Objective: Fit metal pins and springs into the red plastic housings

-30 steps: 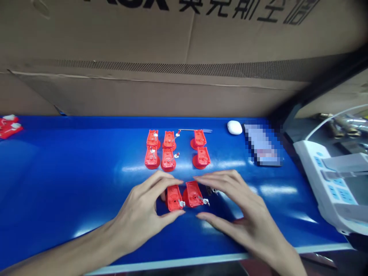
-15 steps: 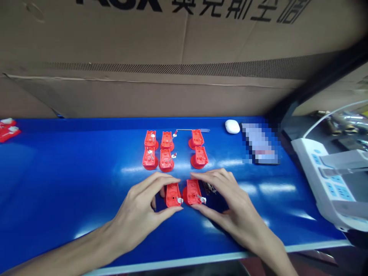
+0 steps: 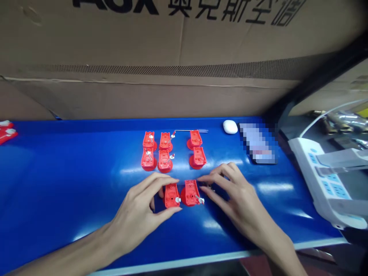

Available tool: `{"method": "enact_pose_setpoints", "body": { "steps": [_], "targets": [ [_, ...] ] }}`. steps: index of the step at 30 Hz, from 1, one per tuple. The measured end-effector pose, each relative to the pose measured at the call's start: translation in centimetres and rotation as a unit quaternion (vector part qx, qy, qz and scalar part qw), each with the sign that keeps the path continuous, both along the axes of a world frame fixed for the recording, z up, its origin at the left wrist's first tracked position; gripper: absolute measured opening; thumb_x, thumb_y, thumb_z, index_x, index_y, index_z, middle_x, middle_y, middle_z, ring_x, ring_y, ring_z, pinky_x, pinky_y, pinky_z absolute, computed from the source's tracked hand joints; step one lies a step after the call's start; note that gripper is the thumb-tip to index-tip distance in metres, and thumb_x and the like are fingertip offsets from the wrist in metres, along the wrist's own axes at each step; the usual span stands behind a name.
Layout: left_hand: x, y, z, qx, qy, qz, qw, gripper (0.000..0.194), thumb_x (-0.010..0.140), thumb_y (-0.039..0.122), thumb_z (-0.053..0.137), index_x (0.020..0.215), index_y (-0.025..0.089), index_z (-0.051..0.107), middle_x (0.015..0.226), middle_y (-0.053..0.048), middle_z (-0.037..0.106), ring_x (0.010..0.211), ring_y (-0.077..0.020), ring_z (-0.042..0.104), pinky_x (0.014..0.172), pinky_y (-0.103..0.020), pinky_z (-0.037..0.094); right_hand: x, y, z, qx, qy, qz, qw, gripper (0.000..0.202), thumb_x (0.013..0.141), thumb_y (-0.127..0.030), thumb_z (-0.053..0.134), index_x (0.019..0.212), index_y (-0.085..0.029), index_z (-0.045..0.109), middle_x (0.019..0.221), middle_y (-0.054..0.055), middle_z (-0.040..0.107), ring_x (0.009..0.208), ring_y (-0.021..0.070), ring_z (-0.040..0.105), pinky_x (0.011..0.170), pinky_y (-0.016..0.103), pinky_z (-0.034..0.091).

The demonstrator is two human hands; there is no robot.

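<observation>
My left hand (image 3: 143,207) holds a red plastic part (image 3: 171,194) with a small white piece on it, between thumb and fingers. Just right of it stands another red part (image 3: 191,192), also with a white-tipped piece. My right hand (image 3: 230,191) is beside this second part, not around it, thumb and forefinger apart near small metal bits (image 3: 212,187) that its fingers partly hide. Farther back are several red parts in two rows, the left four (image 3: 164,160) with small white-tipped pieces, the right two (image 3: 198,157) without such white tips.
A white rounded case (image 3: 230,127) and a blurred-out phone (image 3: 258,143) lie at the back right. A thin rod (image 3: 185,130) lies behind the red parts. A white power strip (image 3: 322,180) is at the right edge, red pieces (image 3: 7,132) at far left. Cardboard (image 3: 115,46) stands behind.
My right hand has let go of the right front red part and moved slightly right, its thumb and fingers closer together. My left hand stays around its part. The view has shifted slightly.
</observation>
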State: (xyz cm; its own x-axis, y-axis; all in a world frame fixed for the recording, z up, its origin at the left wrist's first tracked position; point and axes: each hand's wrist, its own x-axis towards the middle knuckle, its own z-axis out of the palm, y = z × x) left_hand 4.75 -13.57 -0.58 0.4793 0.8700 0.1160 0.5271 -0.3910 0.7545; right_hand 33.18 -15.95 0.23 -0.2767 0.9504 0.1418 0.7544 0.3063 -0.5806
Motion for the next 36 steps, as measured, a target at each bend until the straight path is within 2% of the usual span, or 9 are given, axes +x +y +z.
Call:
{"method": "enact_pose_setpoints", "body": {
  "steps": [7,13,16,19,25,31,36],
  "targets": [
    [-0.1,-0.1,0.0,0.001,0.007,0.003,1.000,0.057,0.090,0.023,0.093,0.138,0.035,0.066,0.124,0.003,0.073,0.080,-0.0126,0.066,0.076,-0.026,0.060,-1.3,0.8,-0.2,0.007,-0.062,0.011,0.998,0.021,0.114,-0.027,0.056,0.112,-0.025,0.077,0.110,0.008,0.065,0.101,0.0262,0.056,0.091,0.046,0.052],
    [0.0,-0.1,0.1,-0.002,0.005,-0.002,1.000,0.054,0.091,0.022,0.092,0.138,0.032,0.067,0.126,0.000,0.074,0.076,-0.0124,0.064,0.070,-0.026,0.058,-1.4,0.7,-0.2,0.030,-0.075,0.006,0.997,0.018,0.113,-0.025,0.057,0.105,-0.022,0.073,0.109,0.009,0.068,0.101,0.0270,0.058,0.088,0.045,0.053],
    [-0.1,-0.1,0.0,-0.005,0.004,-0.003,1.000,0.054,0.092,0.022,0.091,0.139,0.033,0.067,0.127,0.000,0.073,0.082,-0.0137,0.067,0.071,-0.026,0.059,-0.9,-0.2,-0.2,0.061,-0.027,-0.031,0.997,0.012,0.112,-0.023,0.059,0.110,-0.024,0.071,0.112,0.007,0.072,0.106,0.0263,0.064,0.093,0.044,0.055],
    [-0.1,-0.1,0.0,-0.004,-0.001,-0.005,1.000,0.054,0.091,0.022,0.091,0.139,0.033,0.067,0.128,0.000,0.073,0.089,-0.0150,0.070,0.075,-0.026,0.061,-0.2,-1.8,0.0,0.056,0.055,-0.088,0.993,0.009,0.111,-0.027,0.063,0.116,-0.027,0.071,0.115,0.004,0.077,0.107,0.0233,0.072,0.097,0.041,0.057],
    [-0.1,-0.1,0.0,0.003,0.005,-0.002,1.000,0.052,0.092,0.024,0.090,0.139,0.032,0.068,0.130,0.000,0.073,0.091,-0.0150,0.071,0.079,-0.027,0.062,-0.2,-4.4,0.0,0.051,0.149,-0.151,0.976,0.004,0.104,-0.030,0.075,0.108,-0.030,0.078,0.105,-0.001,0.083,0.093,0.0190,0.079,0.085,0.030,0.061],
    [-0.1,-0.2,0.1,0.004,0.005,-0.006,1.000,0.052,0.093,0.022,0.089,0.139,0.032,0.068,0.128,-0.001,0.073,0.086,-0.0141,0.069,0.079,-0.027,0.062,-1.2,-5.5,-1.1,0.039,0.178,-0.152,0.972,0.012,0.098,-0.029,0.083,0.109,-0.030,0.083,0.101,-0.001,0.085,0.087,0.0194,0.082,0.084,0.030,0.067],
    [0.1,0.0,1.0,0.055,0.013,0.007,0.998,0.062,0.087,0.029,0.094,0.143,0.030,0.067,0.132,-0.006,0.067,0.084,-0.0144,0.066,0.079,-0.031,0.064,-1.9,-6.0,-0.9,0.055,0.210,-0.093,0.972,0.014,0.100,-0.020,0.077,0.106,-0.029,0.085,0.098,0.003,0.084,0.086,0.0226,0.082,0.076,0.033,0.070]
  ]
}}
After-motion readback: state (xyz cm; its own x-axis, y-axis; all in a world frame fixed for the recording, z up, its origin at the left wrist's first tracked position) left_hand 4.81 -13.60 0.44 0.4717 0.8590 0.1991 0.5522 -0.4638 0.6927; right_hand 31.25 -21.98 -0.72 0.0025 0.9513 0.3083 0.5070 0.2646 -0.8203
